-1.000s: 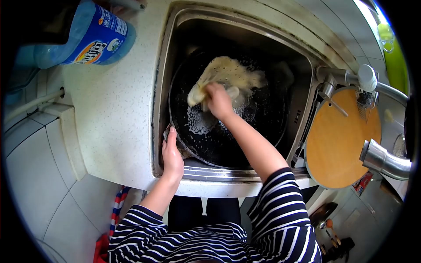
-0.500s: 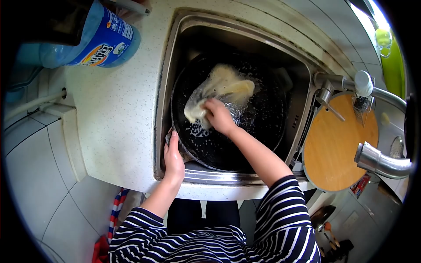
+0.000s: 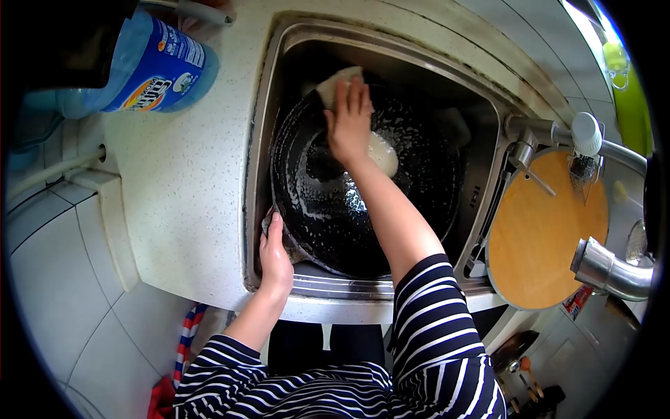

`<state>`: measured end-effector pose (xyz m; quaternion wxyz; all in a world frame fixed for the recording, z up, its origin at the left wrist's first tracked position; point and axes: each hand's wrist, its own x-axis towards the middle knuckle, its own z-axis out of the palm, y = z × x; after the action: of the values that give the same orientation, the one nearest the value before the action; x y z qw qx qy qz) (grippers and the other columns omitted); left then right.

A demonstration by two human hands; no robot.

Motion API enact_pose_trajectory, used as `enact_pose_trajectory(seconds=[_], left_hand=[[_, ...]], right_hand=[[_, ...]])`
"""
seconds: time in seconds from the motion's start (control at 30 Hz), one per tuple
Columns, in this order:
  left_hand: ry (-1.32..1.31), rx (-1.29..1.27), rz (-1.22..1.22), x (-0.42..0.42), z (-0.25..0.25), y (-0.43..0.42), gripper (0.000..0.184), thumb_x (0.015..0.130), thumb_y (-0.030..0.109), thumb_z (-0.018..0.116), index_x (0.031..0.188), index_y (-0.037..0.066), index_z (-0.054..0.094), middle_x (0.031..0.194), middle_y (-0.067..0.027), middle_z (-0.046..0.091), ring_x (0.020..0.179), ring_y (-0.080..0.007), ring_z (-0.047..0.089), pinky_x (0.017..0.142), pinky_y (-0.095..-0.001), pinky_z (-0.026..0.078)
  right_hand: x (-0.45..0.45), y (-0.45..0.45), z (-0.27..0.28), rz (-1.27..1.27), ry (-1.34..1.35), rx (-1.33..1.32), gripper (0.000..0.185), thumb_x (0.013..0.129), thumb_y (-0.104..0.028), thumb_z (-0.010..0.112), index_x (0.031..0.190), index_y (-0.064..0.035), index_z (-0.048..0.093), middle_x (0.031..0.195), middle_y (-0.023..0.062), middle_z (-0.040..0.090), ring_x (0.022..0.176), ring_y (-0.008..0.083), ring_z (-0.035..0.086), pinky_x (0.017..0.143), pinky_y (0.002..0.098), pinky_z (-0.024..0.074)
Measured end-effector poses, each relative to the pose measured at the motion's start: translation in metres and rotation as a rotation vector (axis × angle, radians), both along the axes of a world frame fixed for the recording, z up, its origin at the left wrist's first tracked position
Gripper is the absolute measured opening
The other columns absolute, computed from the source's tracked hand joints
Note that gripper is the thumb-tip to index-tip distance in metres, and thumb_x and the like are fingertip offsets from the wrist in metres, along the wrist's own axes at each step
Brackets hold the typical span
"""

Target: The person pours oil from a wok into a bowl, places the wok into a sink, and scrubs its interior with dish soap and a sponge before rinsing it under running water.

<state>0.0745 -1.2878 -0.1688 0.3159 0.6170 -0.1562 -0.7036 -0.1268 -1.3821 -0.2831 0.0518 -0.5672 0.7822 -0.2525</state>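
Note:
A large round black pan (image 3: pixel 412 216) lies in the steel sink, its inside wet and streaked with suds. My right hand (image 3: pixel 349 129) is at the pan's far inner wall, fingers stretched over a pale cloth (image 3: pixel 333 87) pressed there. A rounded cream-white piece (image 3: pixel 382 155) shows beside the wrist; whether it belongs to the same cloth I cannot tell. My left hand (image 3: pixel 276 258) holds the pan's near-left edge, thumb up along the rim and the other fingers mostly hidden. Something greyish shows by its fingertips.
The sink's steel rim (image 3: pixel 259 174) surrounds the pan. On the speckled counter (image 3: pixel 181 209) at left lies a blue-labelled detergent bottle (image 3: pixel 164 70). At right are a round wooden board (image 3: pixel 544 244), a faucet (image 3: pixel 523 143) and a metal spout (image 3: pixel 607 269).
My right hand has swept the cloth from the pan's middle up to its far wall, and its fingers have straightened. Suds streaks now mark the pan's left side. My left hand stays at the edge.

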Motion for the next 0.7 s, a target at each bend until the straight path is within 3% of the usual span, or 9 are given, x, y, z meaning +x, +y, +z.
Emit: enact_pose_trajectory(seconds=[0.1,0.17,0.23,0.27,0.33,0.43,0.5,0.57,0.7], left_hand=[[-0.054,0.003,0.028,-0.001,-0.002,0.001,0.049,0.094,0.032,0.053,0.128,-0.002,0.047,0.128,-0.0091,0.052,0.115,-0.0194,0.049,0.100,-0.0305,0.037],[-0.045,-0.009,0.019,-0.003,0.000,-0.001,0.049,0.094,0.032,0.053,0.128,-0.002,0.047,0.127,-0.0087,0.052,0.114,-0.0190,0.049,0.100,-0.0305,0.037],[-0.052,-0.015,0.013,-0.003,0.000,0.000,0.048,0.094,0.032,0.053,0.127,-0.002,0.047,0.127,-0.0084,0.052,0.114,-0.0188,0.049,0.100,-0.0303,0.037],[-0.029,0.022,-0.012,-0.001,0.002,0.000,0.053,0.096,0.033,0.048,0.132,-0.005,0.042,0.135,-0.0105,0.045,0.123,-0.0188,0.041,0.106,-0.0296,0.027],[0.006,0.034,-0.005,0.000,0.001,0.000,0.053,0.096,0.033,0.048,0.132,-0.005,0.042,0.135,-0.0102,0.045,0.123,-0.0187,0.041,0.106,-0.0296,0.027],[0.007,0.010,0.006,0.002,-0.003,0.001,0.051,0.095,0.034,0.049,0.130,-0.003,0.044,0.132,-0.0091,0.048,0.119,-0.0186,0.044,0.103,-0.0298,0.030],[-0.014,-0.004,0.011,0.002,-0.006,0.002,0.046,0.095,0.033,0.050,0.125,-0.001,0.049,0.126,-0.0080,0.053,0.112,-0.0186,0.051,0.097,-0.0306,0.039],[-0.018,0.002,0.011,0.001,-0.007,0.001,0.047,0.094,0.033,0.051,0.127,-0.001,0.048,0.127,-0.0081,0.052,0.114,-0.0185,0.049,0.099,-0.0304,0.038],[-0.026,0.000,0.014,0.001,-0.006,0.002,0.049,0.094,0.033,0.052,0.128,-0.002,0.046,0.130,-0.0089,0.050,0.117,-0.0189,0.048,0.100,-0.0304,0.036]], right_hand=[[0.003,0.034,-0.022,-0.052,-0.067,0.087,0.070,0.086,-0.025,0.057,0.145,-0.0090,0.022,0.150,0.0214,0.017,0.135,0.0433,0.022,0.108,0.0542,0.0225],[0.024,0.064,-0.021,0.118,-0.045,0.354,0.068,0.091,-0.029,0.051,0.146,-0.0092,0.018,0.151,0.0200,0.015,0.137,0.0408,0.019,0.110,0.0535,0.0182],[0.024,0.063,-0.008,0.275,-0.196,0.221,0.066,0.089,-0.023,0.051,0.147,-0.0120,0.020,0.152,0.0169,0.017,0.138,0.0382,0.020,0.110,0.0534,0.0180],[0.013,0.055,-0.005,0.333,0.000,0.243,0.065,0.087,-0.019,0.050,0.146,-0.0136,0.023,0.151,0.0148,0.020,0.138,0.0369,0.021,0.110,0.0527,0.0191],[-0.031,0.031,-0.004,0.367,0.402,0.266,0.066,0.081,-0.010,0.049,0.143,-0.0183,0.030,0.150,0.0088,0.027,0.137,0.0331,0.025,0.109,0.0498,0.0233],[-0.102,0.034,0.014,0.207,0.709,0.369,0.070,0.081,-0.010,0.049,0.146,-0.0228,0.024,0.152,0.0028,0.021,0.138,0.0280,0.024,0.106,0.0555,0.0252],[-0.131,0.074,0.032,0.238,0.699,0.432,0.066,0.080,-0.009,0.050,0.143,-0.0211,0.034,0.152,0.0017,0.021,0.139,0.0263,0.023,0.106,0.0560,0.0249],[-0.145,0.122,0.050,0.303,0.719,0.526,0.060,0.077,-0.013,0.054,0.136,-0.0165,0.044,0.150,0.0029,0.026,0.138,0.0267,0.024,0.106,0.0569,0.0219],[-0.101,0.197,0.094,0.412,0.582,1.101,0.058,0.084,-0.024,0.045,0.141,-0.0133,0.037,0.150,0.0073,0.027,0.139,0.0300,0.019,0.108,0.0577,0.0143]])
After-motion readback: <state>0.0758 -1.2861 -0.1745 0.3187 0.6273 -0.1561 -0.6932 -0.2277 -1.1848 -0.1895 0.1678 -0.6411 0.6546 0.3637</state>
